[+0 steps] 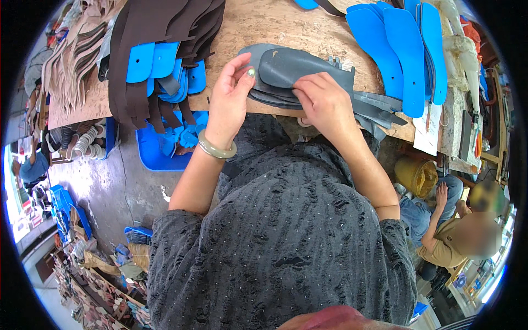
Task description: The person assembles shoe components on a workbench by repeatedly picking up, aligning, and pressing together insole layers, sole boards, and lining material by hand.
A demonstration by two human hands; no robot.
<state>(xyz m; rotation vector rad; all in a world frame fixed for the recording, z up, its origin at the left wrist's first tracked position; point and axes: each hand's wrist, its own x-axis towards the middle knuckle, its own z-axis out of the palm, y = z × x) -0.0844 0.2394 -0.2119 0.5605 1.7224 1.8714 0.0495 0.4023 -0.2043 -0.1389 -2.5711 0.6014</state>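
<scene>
Tabletop [269, 25] gap beyond grey pieces [300, 63], blue pieces [404, 49] blocking right

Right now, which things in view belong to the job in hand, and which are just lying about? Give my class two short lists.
Belonging, judging by the hands:
top grey piece, edge in the right hand's grip
grey pieces stacked beneath

Apparently just lying about, untouched:
blue sole-shaped pieces, right
dark brown strips, left
blue tub
yellow bucket
</scene>
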